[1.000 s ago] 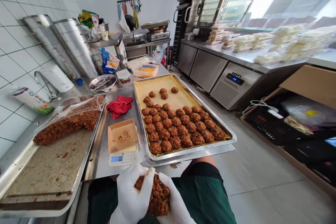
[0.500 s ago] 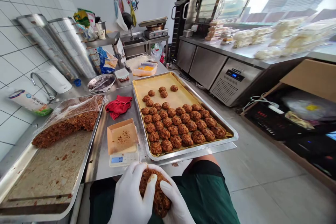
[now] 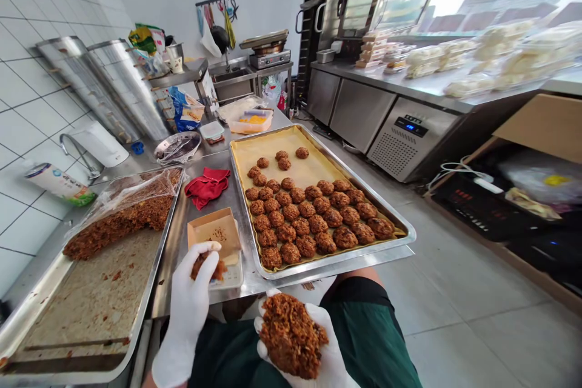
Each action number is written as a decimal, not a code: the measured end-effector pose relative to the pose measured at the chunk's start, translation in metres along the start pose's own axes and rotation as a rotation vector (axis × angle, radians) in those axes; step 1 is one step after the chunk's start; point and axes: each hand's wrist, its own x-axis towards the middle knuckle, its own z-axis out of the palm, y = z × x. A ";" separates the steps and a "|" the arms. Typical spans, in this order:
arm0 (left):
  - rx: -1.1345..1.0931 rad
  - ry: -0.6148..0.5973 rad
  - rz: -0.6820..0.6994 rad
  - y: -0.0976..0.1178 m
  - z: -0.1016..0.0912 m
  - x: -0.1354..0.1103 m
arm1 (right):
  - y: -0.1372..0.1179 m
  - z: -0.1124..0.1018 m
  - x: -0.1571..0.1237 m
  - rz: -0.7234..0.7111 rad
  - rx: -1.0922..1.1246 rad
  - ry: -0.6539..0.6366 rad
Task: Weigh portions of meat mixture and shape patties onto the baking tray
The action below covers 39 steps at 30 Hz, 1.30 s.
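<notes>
My left hand (image 3: 193,285), in a white glove, pinches a small piece of brown crumbly mixture (image 3: 200,265) over the front of the paper tray (image 3: 230,236) on the scale (image 3: 235,276). The scale's display is hidden by the hand. Closer to me, above my lap, my right hand (image 3: 327,339), gloved too, is closed around a larger lump of the mixture (image 3: 293,336). Beyond it lies a metal baking tray (image 3: 411,235) lined with yellowish paper, holding rows of brown balls (image 3: 301,227).
At left, another metal tray (image 3: 109,297) bears a big mass of mixture (image 3: 122,218) partly under plastic wrap. A red cloth (image 3: 207,187) lies between the trays. Farther back are an orange-filled container (image 3: 250,122) and a foil-wrapped bowl (image 3: 177,145). A steel fridge counter (image 3: 361,115) runs along the right.
Both hands were together on one lump. A small piece is now apart in my left hand, which has moved left and up to the scale; my right hand keeps the rest.
</notes>
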 end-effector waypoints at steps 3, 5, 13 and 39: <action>0.177 -0.099 0.131 -0.009 -0.002 0.037 | 0.001 -0.002 0.001 0.015 -0.019 -0.011; 0.303 -0.129 0.207 -0.014 -0.003 0.057 | 0.004 -0.005 0.002 0.036 -0.023 -0.036; 0.462 0.172 0.025 -0.008 -0.043 0.039 | -0.004 -0.026 -0.001 0.066 0.069 0.011; 0.486 -0.163 0.116 -0.047 -0.028 0.045 | 0.002 -0.047 0.011 0.074 -0.013 0.119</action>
